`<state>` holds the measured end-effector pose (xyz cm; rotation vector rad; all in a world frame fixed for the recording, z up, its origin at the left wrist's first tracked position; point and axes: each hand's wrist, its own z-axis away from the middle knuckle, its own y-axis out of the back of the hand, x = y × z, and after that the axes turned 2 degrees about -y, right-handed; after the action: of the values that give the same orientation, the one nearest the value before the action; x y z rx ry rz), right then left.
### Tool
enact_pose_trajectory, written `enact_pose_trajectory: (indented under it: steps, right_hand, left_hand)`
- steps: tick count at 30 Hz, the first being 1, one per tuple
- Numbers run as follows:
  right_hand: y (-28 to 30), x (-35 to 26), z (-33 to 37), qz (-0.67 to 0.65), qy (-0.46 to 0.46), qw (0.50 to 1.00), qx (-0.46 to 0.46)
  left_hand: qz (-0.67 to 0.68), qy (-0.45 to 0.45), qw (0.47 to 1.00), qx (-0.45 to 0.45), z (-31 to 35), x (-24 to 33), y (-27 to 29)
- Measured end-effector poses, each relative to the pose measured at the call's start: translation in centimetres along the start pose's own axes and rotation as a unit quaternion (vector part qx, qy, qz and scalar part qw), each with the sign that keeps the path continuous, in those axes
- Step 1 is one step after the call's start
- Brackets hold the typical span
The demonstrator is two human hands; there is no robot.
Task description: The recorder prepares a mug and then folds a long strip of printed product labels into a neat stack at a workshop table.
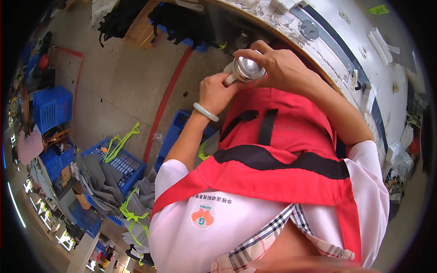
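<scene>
In front of my red apron (282, 123) I hold a cup (230, 79) with a pale handle and a shiny silver lid (250, 67). My left hand (216, 92) is closed round the handle side. Curved over the lid, my right hand (284, 66) grips its rim with the fingers. The cup's body is mostly hidden behind the lid and my hands, and what is inside does not show. A pale bangle (205, 112) circles my left wrist.
A worn worktable (327, 59) runs along my right, with a round dark grey disc (309, 29) on it. Blue crates (52, 107) stand on the floor at left; a nearer blue crate (122, 157) holds grey sheets (102, 175) and yellow-green straps (120, 148). Red tape (166, 98) marks the floor.
</scene>
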<state>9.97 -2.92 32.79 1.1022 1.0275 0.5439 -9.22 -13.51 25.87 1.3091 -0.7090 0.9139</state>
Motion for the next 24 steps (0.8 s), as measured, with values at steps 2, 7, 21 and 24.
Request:
enact_pose_trajectory:
  steps: [2, 7, 21, 24]
  right_hand:
    - [-0.3, -0.6, -0.5, -0.024, -0.131, 0.991, 0.013]
    - [-1.0, -0.8, 0.4, -0.038, -0.18, 0.983, 0.018]
    - [-3.9, 9.9, 8.8, 0.146, -0.24, 0.92, 0.273]
    - [-3.5, 9.5, 9.2, 0.141, -0.206, 0.91, 0.332]
  left_hand:
    - [-0.007, -0.009, 0.999, 0.029, -0.2, 0.0, -0.8]
    - [-0.06, -0.046, 0.996, 0.041, -0.3, -1.3, -2.1]
    - [0.028, 0.041, 0.999, -0.005, 0.3, -2.1, -1.3]
    - [0.03, 0.04, 0.999, -0.009, -0.2, -1.0, -1.5]
